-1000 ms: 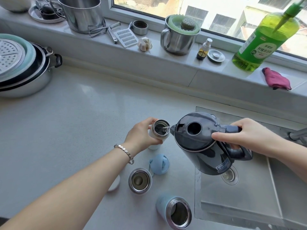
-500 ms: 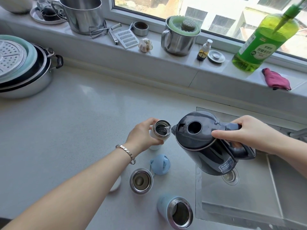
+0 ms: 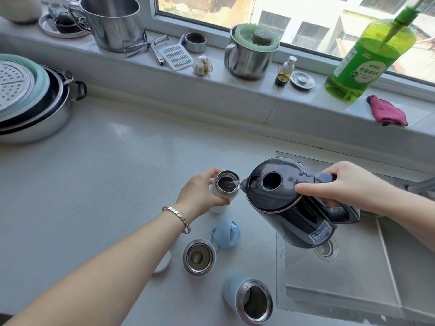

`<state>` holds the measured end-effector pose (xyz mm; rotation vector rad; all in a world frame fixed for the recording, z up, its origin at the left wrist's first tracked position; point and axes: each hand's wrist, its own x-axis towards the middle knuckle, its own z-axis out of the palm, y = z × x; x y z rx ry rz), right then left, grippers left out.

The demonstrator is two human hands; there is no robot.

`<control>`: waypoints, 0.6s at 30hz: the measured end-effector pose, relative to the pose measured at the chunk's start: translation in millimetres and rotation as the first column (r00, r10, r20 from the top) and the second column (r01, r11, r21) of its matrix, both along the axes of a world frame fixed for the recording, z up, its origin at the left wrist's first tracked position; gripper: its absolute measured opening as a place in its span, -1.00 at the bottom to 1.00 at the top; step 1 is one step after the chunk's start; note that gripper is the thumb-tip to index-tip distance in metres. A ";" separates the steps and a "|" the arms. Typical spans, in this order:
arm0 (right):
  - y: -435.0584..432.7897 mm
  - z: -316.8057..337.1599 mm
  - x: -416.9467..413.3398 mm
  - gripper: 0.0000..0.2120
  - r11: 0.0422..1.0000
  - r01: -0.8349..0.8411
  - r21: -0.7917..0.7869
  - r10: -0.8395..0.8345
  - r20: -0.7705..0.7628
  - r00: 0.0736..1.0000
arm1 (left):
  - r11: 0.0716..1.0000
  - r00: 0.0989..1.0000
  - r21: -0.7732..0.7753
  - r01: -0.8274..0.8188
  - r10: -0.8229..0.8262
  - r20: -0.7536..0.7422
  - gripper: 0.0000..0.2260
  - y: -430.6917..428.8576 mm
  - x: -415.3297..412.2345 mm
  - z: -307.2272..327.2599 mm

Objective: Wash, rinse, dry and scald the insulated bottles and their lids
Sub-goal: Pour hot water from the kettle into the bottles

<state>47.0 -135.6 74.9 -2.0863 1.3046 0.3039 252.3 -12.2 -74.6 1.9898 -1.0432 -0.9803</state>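
Centre of frame: left hand [image 3: 200, 196] grips a white bottle [image 3: 220, 194] standing upright on the counter [image 3: 94, 172], mouth open. Right of centre: right hand [image 3: 348, 184] is clamped on the handle of a dark kettle [image 3: 287, 205], tilted left, spout at the bottle's rim, water running in. Kettle hangs partly over the sink [image 3: 353, 278]. Lower centre: a second open bottle [image 3: 199, 257] upright, a blue bottle [image 3: 249, 300] near the bottom edge, a blue lid [image 3: 226, 234] between the white and second bottles.
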 end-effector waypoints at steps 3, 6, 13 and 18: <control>-0.1 0.3 0.8 -0.50 1.000 0.004 -0.014 -0.004 -0.006 1.000 | 1.000 1.000 -0.001 0.000 0.000 0.003 -0.50 0.0 0.0 0.7; 0.2 2.0 3.0 -0.50 0.999 0.005 -0.038 -0.006 -0.012 1.000 | 1.000 1.000 0.000 0.003 -0.003 -0.001 -0.50 -0.1 -0.1 1.6; 1.8 4.5 5.3 -0.50 0.999 0.013 -0.050 -0.014 -0.031 0.999 | 1.000 1.000 0.000 0.015 -0.015 0.003 -0.52 0.3 0.4 2.5; 2.0 5.4 4.4 -0.49 0.998 0.011 -0.064 -0.014 -0.054 0.998 | 1.000 1.000 -0.004 0.016 -0.016 0.004 -0.52 0.1 0.4 2.6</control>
